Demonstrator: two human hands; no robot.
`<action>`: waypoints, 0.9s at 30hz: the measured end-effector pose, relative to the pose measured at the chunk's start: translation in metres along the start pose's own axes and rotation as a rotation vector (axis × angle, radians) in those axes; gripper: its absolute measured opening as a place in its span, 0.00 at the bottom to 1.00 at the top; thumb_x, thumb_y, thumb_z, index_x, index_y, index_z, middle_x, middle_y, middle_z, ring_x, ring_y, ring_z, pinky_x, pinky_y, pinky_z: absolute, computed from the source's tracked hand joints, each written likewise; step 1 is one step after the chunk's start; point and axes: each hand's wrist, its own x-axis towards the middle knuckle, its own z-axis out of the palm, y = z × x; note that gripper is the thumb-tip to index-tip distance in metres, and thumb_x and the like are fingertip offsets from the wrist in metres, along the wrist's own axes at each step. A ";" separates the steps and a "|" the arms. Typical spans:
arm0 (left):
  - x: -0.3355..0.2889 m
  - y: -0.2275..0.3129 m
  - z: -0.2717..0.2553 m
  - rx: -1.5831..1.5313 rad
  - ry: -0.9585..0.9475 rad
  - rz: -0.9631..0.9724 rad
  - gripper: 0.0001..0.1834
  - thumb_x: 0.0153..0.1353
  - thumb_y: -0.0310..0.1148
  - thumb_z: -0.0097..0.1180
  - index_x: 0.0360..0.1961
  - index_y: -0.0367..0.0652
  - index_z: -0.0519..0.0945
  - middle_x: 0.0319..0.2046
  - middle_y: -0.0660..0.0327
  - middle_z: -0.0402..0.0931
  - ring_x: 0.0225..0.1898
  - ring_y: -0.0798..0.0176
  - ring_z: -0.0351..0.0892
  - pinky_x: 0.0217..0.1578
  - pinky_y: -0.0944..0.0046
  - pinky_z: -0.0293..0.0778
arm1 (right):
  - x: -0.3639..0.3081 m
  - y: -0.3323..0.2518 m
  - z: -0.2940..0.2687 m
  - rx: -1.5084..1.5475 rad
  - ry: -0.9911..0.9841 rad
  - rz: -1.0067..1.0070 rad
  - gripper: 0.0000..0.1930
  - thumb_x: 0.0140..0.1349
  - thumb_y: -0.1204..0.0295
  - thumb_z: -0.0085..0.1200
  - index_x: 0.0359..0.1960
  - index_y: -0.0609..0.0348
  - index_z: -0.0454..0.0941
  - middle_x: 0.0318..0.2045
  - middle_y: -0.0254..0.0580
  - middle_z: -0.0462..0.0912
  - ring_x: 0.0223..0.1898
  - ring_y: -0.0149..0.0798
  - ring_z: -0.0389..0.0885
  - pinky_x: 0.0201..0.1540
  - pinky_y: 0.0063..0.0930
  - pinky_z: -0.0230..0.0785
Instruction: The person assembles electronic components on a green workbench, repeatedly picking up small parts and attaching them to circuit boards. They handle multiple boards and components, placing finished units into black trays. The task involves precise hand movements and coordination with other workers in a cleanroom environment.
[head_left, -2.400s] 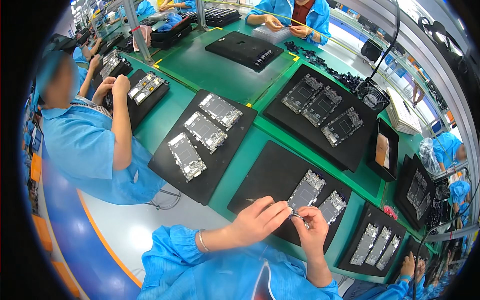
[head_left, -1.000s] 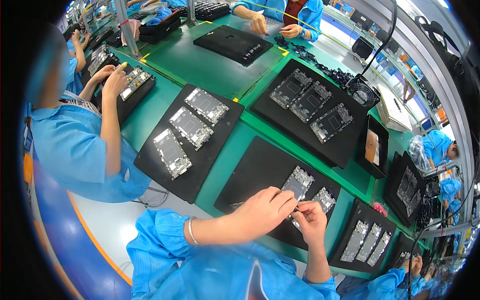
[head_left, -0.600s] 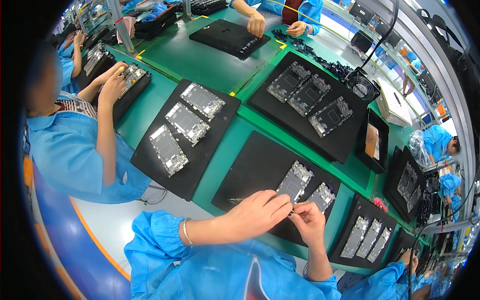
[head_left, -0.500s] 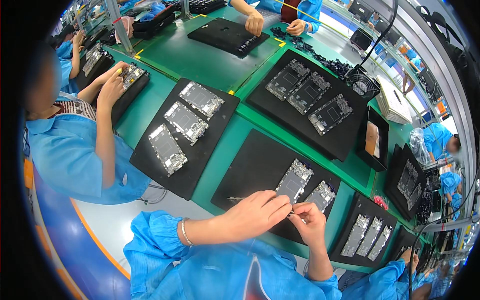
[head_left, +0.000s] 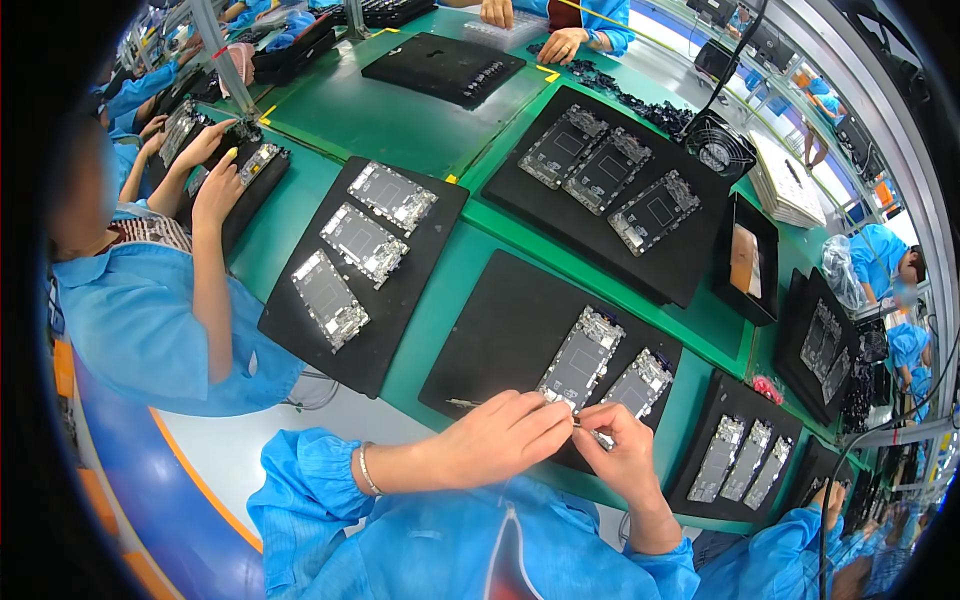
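My left hand (head_left: 508, 432) and my right hand (head_left: 622, 447) meet over the near edge of a black foam pad (head_left: 485, 325). Their fingertips are pinched together around a small dark part (head_left: 577, 421), mostly hidden by the fingers. Just beyond my fingers lies a silver-and-black phone frame (head_left: 582, 358), its lower end close to my left hand. A second phone frame (head_left: 640, 386) is beside it on the right, partly covered by my right hand. A thin metallic tool (head_left: 462, 403) rests on the pad by my left knuckles.
Left and right are more foam pads (head_left: 425, 290) (head_left: 705, 395) with phone frames. Beyond, a raised black pad (head_left: 660, 265) carries 3 frames, near a small fan (head_left: 722, 155) and a black box (head_left: 735, 305). Co-workers sit on the left (head_left: 160, 290), across, and at lower right.
My hands stay pinched together and have shifted slightly left. The person across has drawn a hand back from the far pad to a clear tray. The co-worker on the left has moved a hand farther left.
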 end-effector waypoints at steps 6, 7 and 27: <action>0.006 -0.008 -0.006 -0.058 0.004 -0.139 0.20 0.47 0.26 0.56 0.45 0.41 0.73 0.43 0.60 0.72 0.38 0.58 0.74 0.37 0.62 0.74 | 0.003 0.006 0.017 0.203 0.121 0.069 0.09 0.54 0.79 0.60 0.36 0.63 0.74 0.34 0.40 0.82 0.35 0.30 0.81 0.37 0.25 0.76; 0.007 -0.010 -0.009 -0.071 -0.020 -0.192 0.21 0.46 0.26 0.57 0.45 0.41 0.74 0.43 0.60 0.73 0.37 0.57 0.74 0.37 0.62 0.74 | 0.003 0.010 0.023 0.258 0.148 0.102 0.09 0.55 0.78 0.60 0.37 0.63 0.74 0.34 0.39 0.82 0.36 0.29 0.81 0.37 0.25 0.75; -0.008 -0.015 -0.002 -0.625 -0.311 -0.752 0.16 0.58 0.33 0.56 0.47 0.44 0.76 0.37 0.55 0.76 0.37 0.54 0.79 0.37 0.60 0.74 | 0.014 0.033 0.029 0.674 -0.190 0.458 0.10 0.63 0.72 0.52 0.42 0.66 0.72 0.37 0.38 0.78 0.40 0.29 0.78 0.46 0.23 0.71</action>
